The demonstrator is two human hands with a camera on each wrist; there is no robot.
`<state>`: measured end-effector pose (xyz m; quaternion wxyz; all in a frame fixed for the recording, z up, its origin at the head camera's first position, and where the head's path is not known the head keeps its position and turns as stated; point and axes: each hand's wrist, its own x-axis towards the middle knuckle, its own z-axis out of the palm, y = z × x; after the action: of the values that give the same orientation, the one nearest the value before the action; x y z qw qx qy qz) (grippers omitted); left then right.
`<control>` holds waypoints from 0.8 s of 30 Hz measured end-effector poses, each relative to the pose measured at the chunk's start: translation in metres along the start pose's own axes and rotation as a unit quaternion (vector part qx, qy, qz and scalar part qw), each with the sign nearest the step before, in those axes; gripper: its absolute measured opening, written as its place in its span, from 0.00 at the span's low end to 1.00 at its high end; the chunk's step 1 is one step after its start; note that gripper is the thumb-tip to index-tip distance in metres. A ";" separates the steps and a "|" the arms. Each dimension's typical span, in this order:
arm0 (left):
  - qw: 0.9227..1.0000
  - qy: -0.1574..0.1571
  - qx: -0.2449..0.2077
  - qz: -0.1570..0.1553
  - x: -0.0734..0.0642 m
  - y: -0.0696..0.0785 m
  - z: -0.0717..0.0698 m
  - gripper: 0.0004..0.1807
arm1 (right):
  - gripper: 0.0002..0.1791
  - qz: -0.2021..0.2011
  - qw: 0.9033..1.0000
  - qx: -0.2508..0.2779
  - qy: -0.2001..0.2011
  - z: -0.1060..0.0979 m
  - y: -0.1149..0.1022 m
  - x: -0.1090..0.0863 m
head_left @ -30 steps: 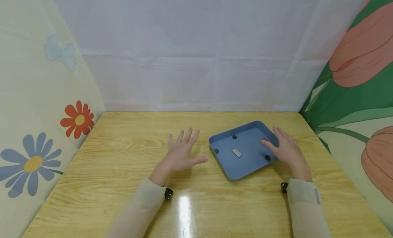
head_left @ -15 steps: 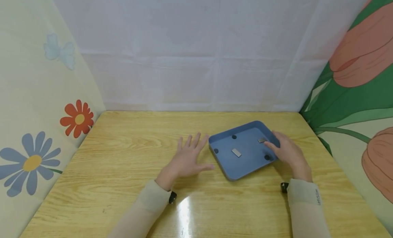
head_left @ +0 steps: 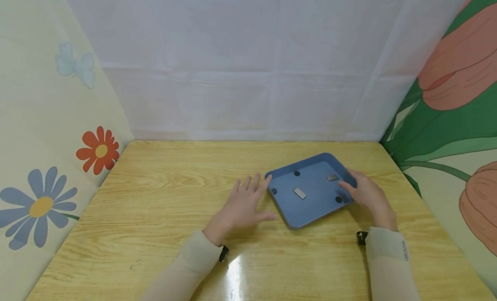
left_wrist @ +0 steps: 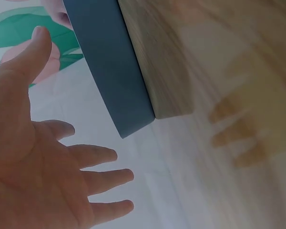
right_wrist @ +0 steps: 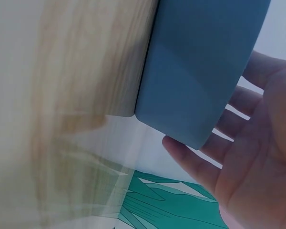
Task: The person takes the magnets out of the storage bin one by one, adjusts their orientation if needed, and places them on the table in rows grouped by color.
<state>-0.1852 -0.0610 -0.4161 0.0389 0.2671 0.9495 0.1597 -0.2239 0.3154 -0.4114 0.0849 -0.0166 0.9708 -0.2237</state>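
Observation:
A shallow blue tray (head_left: 310, 208) sits at an angle on the table. In it lie two small grey rectangular pieces, one near the middle (head_left: 300, 193) and one toward the right (head_left: 332, 177). My left hand (head_left: 242, 208) is spread just left of the tray, its index fingertip overlapping the left rim in the head view. My right hand (head_left: 369, 195) straddles the right wall, thumb over the inside and fingers outside. In the left wrist view the left fingers (left_wrist: 107, 181) stand apart from the tray wall. The right fingers (right_wrist: 219, 143) extend along the tray's edge.
Several dark round spots, such as the right one (head_left: 338, 199), show inside the tray. A wooden table (head_left: 167, 184) lies beneath, with a white cloth (head_left: 240, 76) behind it. Printed floral panels stand at the left (head_left: 42, 119) and right (head_left: 458, 132).
My left hand has moved right and toward me, up to the tray's left side. My right hand has settled slightly lower along the right rim. The tray stays about where it was.

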 end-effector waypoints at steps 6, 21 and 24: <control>1.000 -0.019 0.002 0.004 0.000 0.005 0.002 0.60 | 0.42 0.001 1.000 0.000 0.001 0.000 0.001 0.000; 0.999 -0.046 0.005 0.003 0.000 0.012 0.000 0.61 | 0.39 0.013 1.000 -0.008 -0.002 0.000 0.000 0.001; 0.999 -0.047 0.001 -0.002 0.002 0.012 0.002 0.62 | 0.38 0.017 1.000 -0.011 -0.002 0.000 0.001 0.000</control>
<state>-0.1801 -0.0495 -0.4140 0.0837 0.2725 0.9473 0.1458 -0.2242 0.3167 -0.4116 0.0901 -0.0016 0.9732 -0.2114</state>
